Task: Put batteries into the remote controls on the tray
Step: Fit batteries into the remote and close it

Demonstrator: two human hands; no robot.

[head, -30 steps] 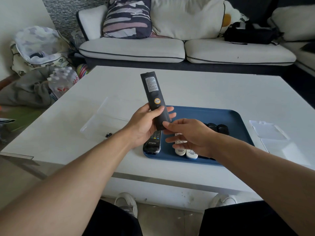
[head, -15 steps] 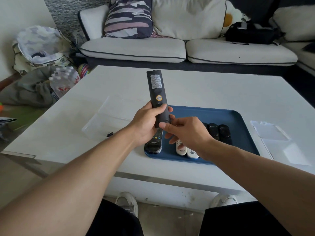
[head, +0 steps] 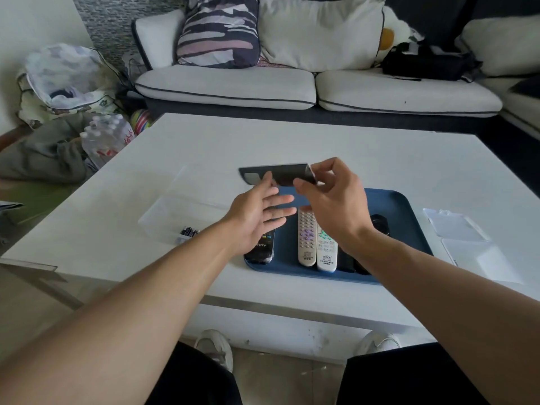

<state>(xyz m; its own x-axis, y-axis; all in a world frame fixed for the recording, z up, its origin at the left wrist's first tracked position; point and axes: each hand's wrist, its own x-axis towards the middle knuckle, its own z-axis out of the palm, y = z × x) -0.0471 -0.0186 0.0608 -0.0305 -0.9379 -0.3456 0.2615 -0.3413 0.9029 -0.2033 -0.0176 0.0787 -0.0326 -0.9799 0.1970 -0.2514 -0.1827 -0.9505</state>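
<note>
Above the blue tray's (head: 406, 211) far left corner, right hand (head: 336, 206) pinching the black remote (head: 280, 174) crosswise, left hand (head: 254, 217) reaching with fingers loose, touching it, other remotes (head: 306, 238) lying on the tray, batteries (head: 189, 231) waiting near the table's (head: 350, 150) left edge

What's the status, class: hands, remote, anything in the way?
Right hand pinches black remote, held flat above tray. Left hand open beneath it. Batteries lie left, path clear.

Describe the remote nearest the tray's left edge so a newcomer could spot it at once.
On the white table lies a blue tray. At its left end lies a black remote, partly under the left hand; the two beside it are pale.
</note>
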